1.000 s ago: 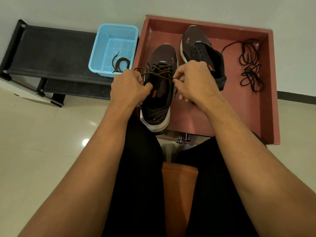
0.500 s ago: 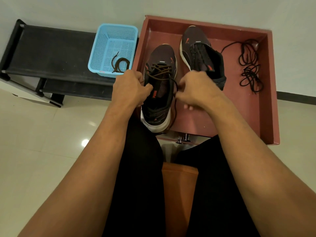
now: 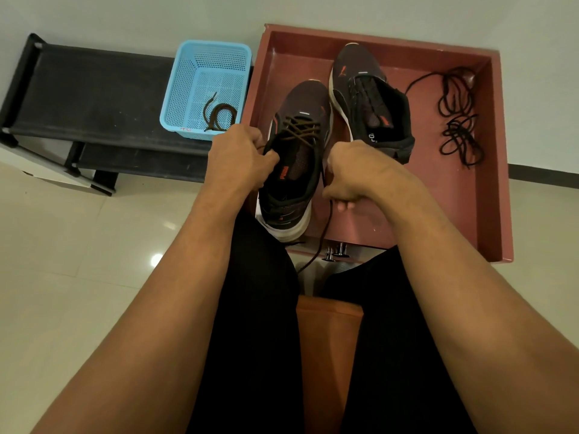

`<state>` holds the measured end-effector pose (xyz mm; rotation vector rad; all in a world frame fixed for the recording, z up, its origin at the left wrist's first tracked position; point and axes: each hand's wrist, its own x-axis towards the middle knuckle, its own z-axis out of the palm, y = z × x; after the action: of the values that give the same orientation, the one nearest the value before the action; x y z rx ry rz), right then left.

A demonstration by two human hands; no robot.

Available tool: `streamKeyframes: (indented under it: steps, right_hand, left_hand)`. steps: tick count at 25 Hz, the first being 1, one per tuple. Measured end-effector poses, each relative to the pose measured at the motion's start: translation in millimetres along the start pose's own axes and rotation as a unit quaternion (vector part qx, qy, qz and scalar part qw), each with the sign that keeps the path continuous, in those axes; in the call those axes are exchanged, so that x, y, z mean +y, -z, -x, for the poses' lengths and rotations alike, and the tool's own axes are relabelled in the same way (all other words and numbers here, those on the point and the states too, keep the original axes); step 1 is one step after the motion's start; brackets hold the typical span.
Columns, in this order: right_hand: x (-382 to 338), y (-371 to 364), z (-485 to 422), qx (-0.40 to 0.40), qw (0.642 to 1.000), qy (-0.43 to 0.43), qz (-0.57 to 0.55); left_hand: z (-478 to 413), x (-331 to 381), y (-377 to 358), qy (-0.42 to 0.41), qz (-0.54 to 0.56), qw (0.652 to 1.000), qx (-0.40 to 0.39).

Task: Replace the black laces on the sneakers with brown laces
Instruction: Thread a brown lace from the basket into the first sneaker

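Note:
A dark sneaker (image 3: 294, 164) lies at the near left of the red tray (image 3: 488, 151), its eyelets crossed by a brown lace (image 3: 302, 130). My left hand (image 3: 239, 158) grips the shoe's left collar and pinches one lace end. My right hand (image 3: 354, 170) is curled round the other lace end, which hangs down past the tray's front edge. A second sneaker (image 3: 369, 98) with no lace lies behind it. Loose black laces (image 3: 459, 120) sit in the tray's right part. Another brown lace (image 3: 219, 115) lies in the blue basket (image 3: 188, 86).
A black low rack (image 3: 87, 98) stands at the left against the wall, with the basket on it. My black-trousered legs and an orange seat (image 3: 329, 339) fill the foreground. Pale floor tiles (image 3: 78, 261) lie at the left.
My right hand has drawn its lace end down and toward me, away from the eyelets. My left hand has shifted slightly lower along the shoe's collar.

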<state>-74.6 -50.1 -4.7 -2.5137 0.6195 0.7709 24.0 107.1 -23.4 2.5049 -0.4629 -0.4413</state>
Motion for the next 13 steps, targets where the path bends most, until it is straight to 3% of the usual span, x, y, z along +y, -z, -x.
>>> streamKeyframes:
  steps: [7, 13]
  right_hand:
    - [-1.1, 0.6, 5.8, -0.005, 0.999, -0.007, -0.050]
    - [3.8, 11.8, 15.6, 0.016, 0.993, -0.026, -0.111]
  left_hand:
    - [3.1, 3.5, 0.0, 0.013, -0.002, 1.000, -0.006]
    - [6.0, 12.3, -4.4, 0.034, 0.070, 0.996, -0.045]
